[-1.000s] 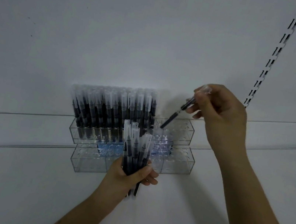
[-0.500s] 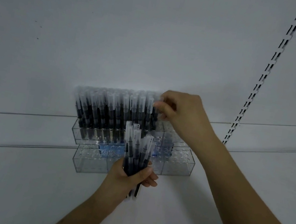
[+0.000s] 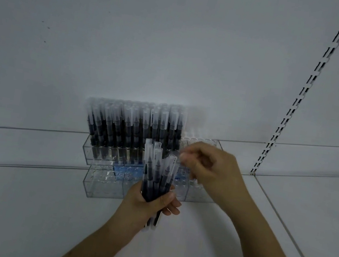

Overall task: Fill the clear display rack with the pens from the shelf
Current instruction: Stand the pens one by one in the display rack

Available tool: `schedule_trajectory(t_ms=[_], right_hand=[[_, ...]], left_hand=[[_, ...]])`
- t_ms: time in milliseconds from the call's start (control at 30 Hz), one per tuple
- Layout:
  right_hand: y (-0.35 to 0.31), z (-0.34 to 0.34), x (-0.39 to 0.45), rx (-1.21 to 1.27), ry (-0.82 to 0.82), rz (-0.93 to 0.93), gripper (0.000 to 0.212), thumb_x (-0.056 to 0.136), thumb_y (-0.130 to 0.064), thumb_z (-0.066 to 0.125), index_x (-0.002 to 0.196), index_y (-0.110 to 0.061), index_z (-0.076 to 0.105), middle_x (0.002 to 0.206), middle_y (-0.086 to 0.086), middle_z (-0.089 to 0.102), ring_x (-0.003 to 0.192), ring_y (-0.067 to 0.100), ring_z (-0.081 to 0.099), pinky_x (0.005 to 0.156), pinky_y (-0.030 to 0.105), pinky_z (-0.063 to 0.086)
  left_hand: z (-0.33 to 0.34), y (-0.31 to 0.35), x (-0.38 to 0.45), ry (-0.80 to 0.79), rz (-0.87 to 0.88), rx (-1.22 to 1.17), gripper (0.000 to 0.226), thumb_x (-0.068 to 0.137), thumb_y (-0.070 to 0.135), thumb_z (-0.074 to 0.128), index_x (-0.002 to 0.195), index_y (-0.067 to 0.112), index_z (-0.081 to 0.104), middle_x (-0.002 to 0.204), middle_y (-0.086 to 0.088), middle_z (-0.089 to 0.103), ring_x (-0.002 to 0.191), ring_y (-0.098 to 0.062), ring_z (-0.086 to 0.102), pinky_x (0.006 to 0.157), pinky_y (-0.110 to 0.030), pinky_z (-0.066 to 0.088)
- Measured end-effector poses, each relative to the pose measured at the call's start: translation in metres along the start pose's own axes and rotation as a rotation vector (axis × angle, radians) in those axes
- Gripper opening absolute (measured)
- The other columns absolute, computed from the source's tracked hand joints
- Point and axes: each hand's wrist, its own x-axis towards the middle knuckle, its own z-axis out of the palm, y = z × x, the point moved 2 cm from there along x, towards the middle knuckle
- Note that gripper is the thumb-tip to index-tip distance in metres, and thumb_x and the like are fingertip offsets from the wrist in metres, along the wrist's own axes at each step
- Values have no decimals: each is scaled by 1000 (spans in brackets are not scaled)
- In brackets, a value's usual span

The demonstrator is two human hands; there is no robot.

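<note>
Left hand (image 3: 148, 200): fingers and thumb wrapped round a bundle of pens (image 3: 156, 175), gripped at lower barrels. Bundle held upright, caps up, clear caps fanned out at approx. 12 o'clock from fist; barrel ends protruding below palm at 6 o'clock. Forearm entering from 7 o'clock.

Right hand (image 3: 209, 168): at approx. 2 o'clock from left hand, just beside bundle tops. Fingers curled inward, thumb and forefinger tips brought together close to uppermost caps at bundle's right edge. Motion-blurred; cannot tell whether a pen is pinched or fingertips only near caps. Forearm entering from 5 o'clock.

Clear display rack (image 3: 97, 185): directly behind both hands, standing on white shelf (image 3: 19, 204) against back wall (image 3: 156, 37). Two stepped tiers, upper tier set back, lower tier fwd. Small blue label visible through front wall, behind bundle, approx. centre of rack.

Racked pens (image 3: 133, 127): upper tier, left and centre sections filled, dark barrels upright, clear caps up, packed in rows. Right section of upper tier, at 12 o'clock from right hand, showing open holes. Lower tier holes showing no pens where visible; part hidden behind hands.

Slotted upright rail (image 3: 302, 94): on back wall at 1–2 o'clock from right hand, well apart from rack, running diagonally in this wide-angle view.
</note>
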Motion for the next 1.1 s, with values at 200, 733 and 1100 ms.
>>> schedule_trajectory(t_ms=[200,733,1100], right_hand=[[24,26,-14,48,-122,61,10,78,-26,81,82,-23,72,72,-19,67,65,-1,61,63,11,44],[-14,-41,46,8,364,-171,6,99,-14,55,99,-13,61,83,-1,72,75,9,72,76,26,59],[-13,-5,74,-633,154,-165,31,105,-29,40,99,-8,63,79,9,70,67,24,66,68,41,55]], left_hand=[[0,0,0,-1,12,3,22,82,19,66,92,0,69,78,-15,73,72,-29,72,67,-34,57],[-1,2,-1,-30,66,51,17,85,20,63,89,3,64,79,-16,72,66,-24,67,60,-30,51],[-1,2,-1,-31,65,58,14,89,14,62,91,0,63,77,-16,72,64,-24,66,60,-32,51]])
